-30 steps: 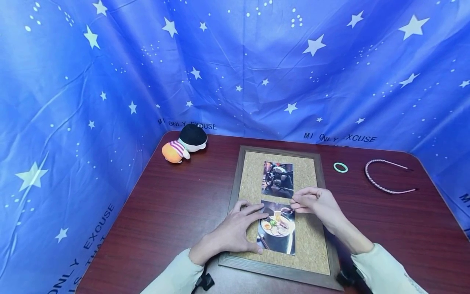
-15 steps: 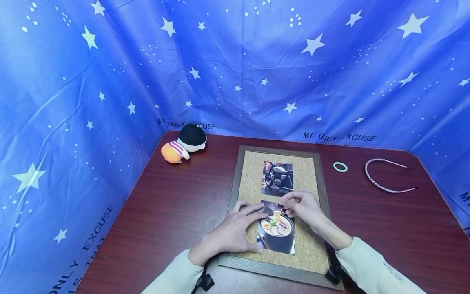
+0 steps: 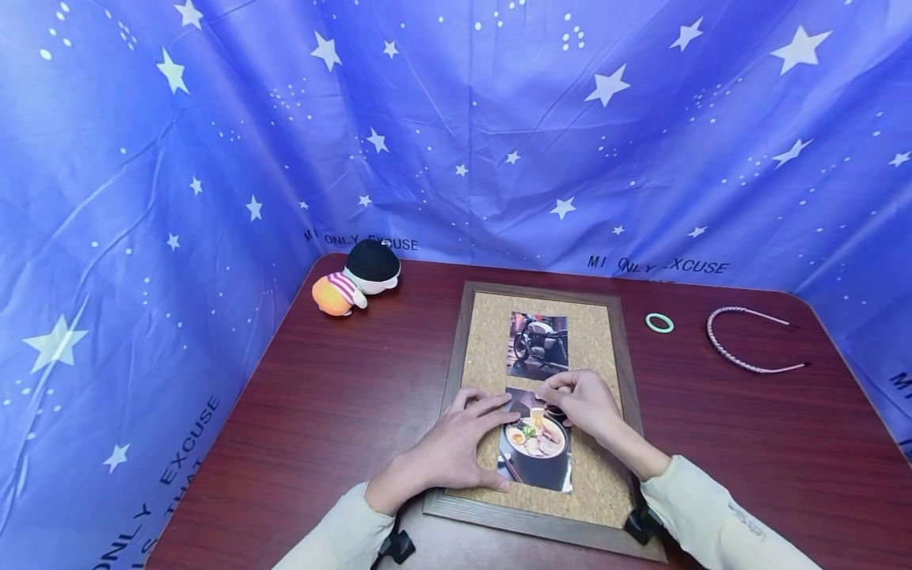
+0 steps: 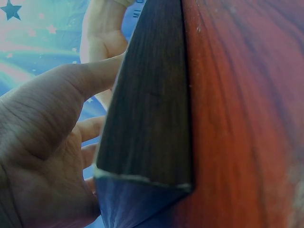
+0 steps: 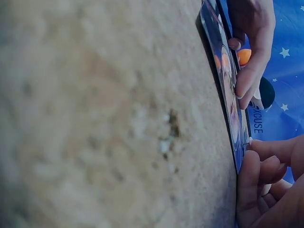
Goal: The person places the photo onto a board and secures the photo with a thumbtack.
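A photo of a noodle bowl (image 3: 545, 473) lies on a framed cork board (image 3: 604, 483), just below a photo of a motorcycle (image 3: 537, 346). My left hand (image 3: 456, 447) rests spread over the noodle photo's left edge, fingers and thumb touching it. At that photo's top edge, my right hand (image 3: 587, 405) pinches a tiny pale pin (image 5: 251, 140) between thumb and forefinger. Its tip is too small to make out, so I cannot tell whether it has entered the board. The left wrist view shows my left hand (image 4: 52, 128) beside the board's dark wooden frame (image 4: 147, 104).
The board lies on a dark red table (image 3: 342, 412). A plush doll (image 3: 356, 279) sits at the back left. Right of the board are a green ring (image 3: 659, 323) and a braided headband (image 3: 734, 352). A blue star-patterned curtain (image 3: 463, 95) hangs behind.
My right hand has moved left from the right edge of the noodle photo to the middle of its top edge. The left hand has stayed in place.
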`<state>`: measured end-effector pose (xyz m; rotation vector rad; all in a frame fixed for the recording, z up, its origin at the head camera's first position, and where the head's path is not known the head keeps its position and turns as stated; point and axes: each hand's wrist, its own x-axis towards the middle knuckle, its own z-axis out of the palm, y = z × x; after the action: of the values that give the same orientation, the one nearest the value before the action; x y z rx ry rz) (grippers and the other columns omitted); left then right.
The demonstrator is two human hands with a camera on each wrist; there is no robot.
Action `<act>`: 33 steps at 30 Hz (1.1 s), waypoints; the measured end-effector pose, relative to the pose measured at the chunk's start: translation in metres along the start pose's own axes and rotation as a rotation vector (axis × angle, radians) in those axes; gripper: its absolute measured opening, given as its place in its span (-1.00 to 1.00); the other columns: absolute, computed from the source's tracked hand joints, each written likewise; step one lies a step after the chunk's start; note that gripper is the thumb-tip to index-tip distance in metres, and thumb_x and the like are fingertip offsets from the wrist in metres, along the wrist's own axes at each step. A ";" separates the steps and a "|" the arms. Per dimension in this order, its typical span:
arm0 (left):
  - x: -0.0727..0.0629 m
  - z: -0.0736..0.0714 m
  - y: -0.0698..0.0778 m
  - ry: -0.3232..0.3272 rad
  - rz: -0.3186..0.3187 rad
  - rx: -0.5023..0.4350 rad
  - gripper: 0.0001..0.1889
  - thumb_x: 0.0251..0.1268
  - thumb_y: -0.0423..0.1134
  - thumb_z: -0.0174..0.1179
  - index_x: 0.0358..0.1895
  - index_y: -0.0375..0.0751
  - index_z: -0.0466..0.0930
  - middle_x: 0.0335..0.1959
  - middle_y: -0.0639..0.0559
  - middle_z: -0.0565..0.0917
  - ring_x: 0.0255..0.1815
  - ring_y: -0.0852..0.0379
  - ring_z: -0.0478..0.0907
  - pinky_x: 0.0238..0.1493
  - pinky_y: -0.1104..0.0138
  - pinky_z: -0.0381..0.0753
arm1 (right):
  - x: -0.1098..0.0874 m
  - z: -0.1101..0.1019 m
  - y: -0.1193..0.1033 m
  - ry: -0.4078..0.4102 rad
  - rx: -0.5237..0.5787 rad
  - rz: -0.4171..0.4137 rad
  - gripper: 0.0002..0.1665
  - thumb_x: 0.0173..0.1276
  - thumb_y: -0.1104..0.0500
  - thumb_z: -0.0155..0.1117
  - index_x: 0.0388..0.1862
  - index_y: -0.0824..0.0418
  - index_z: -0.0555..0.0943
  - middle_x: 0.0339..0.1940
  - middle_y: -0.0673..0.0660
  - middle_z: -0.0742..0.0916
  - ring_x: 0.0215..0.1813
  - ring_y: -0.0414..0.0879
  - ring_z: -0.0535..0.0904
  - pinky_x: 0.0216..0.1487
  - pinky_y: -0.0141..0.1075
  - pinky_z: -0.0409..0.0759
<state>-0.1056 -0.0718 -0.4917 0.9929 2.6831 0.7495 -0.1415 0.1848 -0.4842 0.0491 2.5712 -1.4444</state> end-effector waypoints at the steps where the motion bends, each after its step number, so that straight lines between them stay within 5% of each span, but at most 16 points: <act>1: 0.000 0.000 0.000 0.000 -0.002 0.001 0.04 -0.07 0.23 0.77 0.59 0.09 0.58 0.73 0.11 0.39 0.60 -0.01 0.23 0.59 -0.08 0.39 | 0.000 0.000 0.000 0.003 -0.013 -0.005 -0.88 0.48 0.23 0.51 -0.19 0.28 0.88 -0.46 -0.02 0.78 -0.49 -0.18 0.63 -0.55 -0.31 0.69; 18: -0.001 0.000 0.000 -0.006 -0.007 0.012 0.05 -0.06 0.24 0.76 0.61 0.11 0.56 0.72 0.14 0.40 0.61 -0.01 0.23 0.59 -0.10 0.39 | 0.006 0.004 0.004 0.073 -0.207 -0.107 -0.92 0.41 0.18 0.57 -0.33 0.07 0.86 -0.74 -0.09 0.56 -0.71 -0.18 0.51 -0.60 -0.31 0.41; 33: -0.002 0.001 0.000 -0.014 -0.006 0.024 0.06 -0.03 0.23 0.75 0.63 0.11 0.53 0.76 0.12 0.34 0.63 -0.02 0.21 0.61 -0.10 0.36 | 0.005 0.001 0.001 0.074 -0.161 -0.068 -0.88 0.38 0.20 0.65 -0.35 0.15 0.84 -0.72 -0.06 0.62 -0.74 -0.19 0.60 -0.64 -0.27 0.66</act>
<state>-0.1038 -0.0726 -0.4925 0.9918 2.6886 0.7080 -0.1463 0.1840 -0.4868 -0.0084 2.7660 -1.2745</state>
